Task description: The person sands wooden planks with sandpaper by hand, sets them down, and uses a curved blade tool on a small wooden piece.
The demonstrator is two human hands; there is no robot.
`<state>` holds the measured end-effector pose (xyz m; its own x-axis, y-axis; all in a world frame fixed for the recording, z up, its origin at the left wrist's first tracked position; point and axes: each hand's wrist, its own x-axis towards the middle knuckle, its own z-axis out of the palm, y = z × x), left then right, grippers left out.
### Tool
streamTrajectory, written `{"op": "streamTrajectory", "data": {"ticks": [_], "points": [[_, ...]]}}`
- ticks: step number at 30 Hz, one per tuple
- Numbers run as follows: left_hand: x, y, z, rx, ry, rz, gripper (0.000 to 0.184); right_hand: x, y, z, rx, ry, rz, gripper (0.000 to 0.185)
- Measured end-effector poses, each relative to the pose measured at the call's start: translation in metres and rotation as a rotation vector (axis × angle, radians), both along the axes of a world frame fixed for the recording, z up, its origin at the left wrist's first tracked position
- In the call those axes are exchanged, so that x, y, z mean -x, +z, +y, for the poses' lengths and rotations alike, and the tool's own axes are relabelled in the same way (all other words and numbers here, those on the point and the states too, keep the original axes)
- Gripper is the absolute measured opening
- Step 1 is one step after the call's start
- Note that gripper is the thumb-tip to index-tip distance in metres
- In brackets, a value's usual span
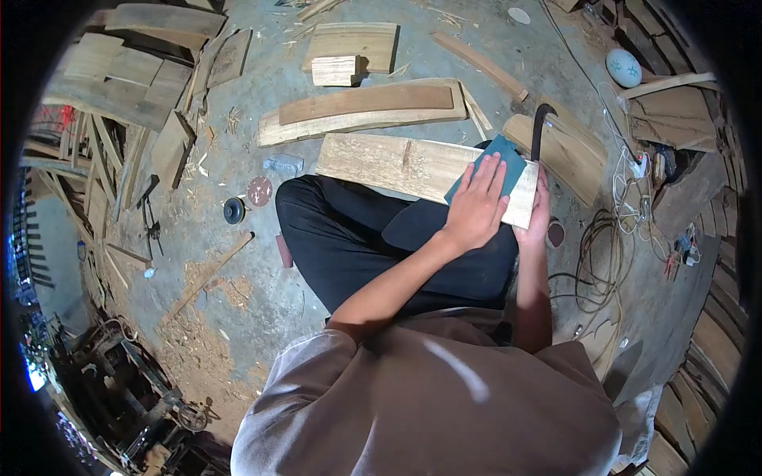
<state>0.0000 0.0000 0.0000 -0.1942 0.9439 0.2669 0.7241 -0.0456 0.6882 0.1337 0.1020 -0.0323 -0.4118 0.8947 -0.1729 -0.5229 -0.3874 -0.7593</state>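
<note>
Left hand (478,200), fingers extended, presses a blue-green sheet (513,165) onto the right part of a pale board (389,163) across the lap (452,258); right hand (538,218) grips its right end, fingertips partly hidden. Even, flat pressure should serve best.

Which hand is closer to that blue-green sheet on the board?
Left: the left hand lies on top of the blue-green sheet; the right hand is off to its right, holding the board's end.

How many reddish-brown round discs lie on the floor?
2: the left disc lies left of the person's legs; the right disc lies beside the right grip. More could be hidden under the legs.
</note>
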Motion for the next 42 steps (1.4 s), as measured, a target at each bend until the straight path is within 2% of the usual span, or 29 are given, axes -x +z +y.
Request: {"op": "streamTrajectory", "data": {"ticks": [8, 16, 21, 24, 28, 32, 37, 42], "points": [[0.062, -0.039, -0.019, 0.051, 0.095, 0.056, 0.06, 0.002, 0.005, -0.002, -0.005, 0.01, 0.058, 0.043], [0.162, -0.104, -0.032, 0.041, 0.113, 0.06, 0.06, 0.002, 0.003, 0.002, -0.036, 0.069, 0.105, 0.043], [0.232, -0.168, -0.041, 0.112, 0.374, -0.01, 0.06, 0.001, 0.001, 0.005, 0.067, 0.039, 0.127, 0.038], [0.27, -0.207, -0.057, 0.283, 0.584, 0.011, 0.063, 0.001, 0.001, 0.004, 0.074, 0.017, 0.153, 0.036], [0.278, -0.209, -0.056, 0.366, 0.602, -0.003, 0.065, 0.002, 0.005, 0.003, 0.111, -0.01, 0.141, 0.037], [0.274, -0.208, -0.056, 0.32, 0.465, 0.054, 0.067, 0.005, 0.014, -0.001, 0.088, -0.023, 0.073, 0.041], [0.21, -0.164, -0.042, 0.239, 0.455, 0.001, 0.067, 0.007, 0.015, -0.004, 0.083, -0.029, 0.107, 0.044], [0.109, -0.094, -0.012, 0.113, 0.342, 0.04, 0.067, 0.006, 0.011, -0.002, 0.051, -0.01, 0.108, 0.046]]}}
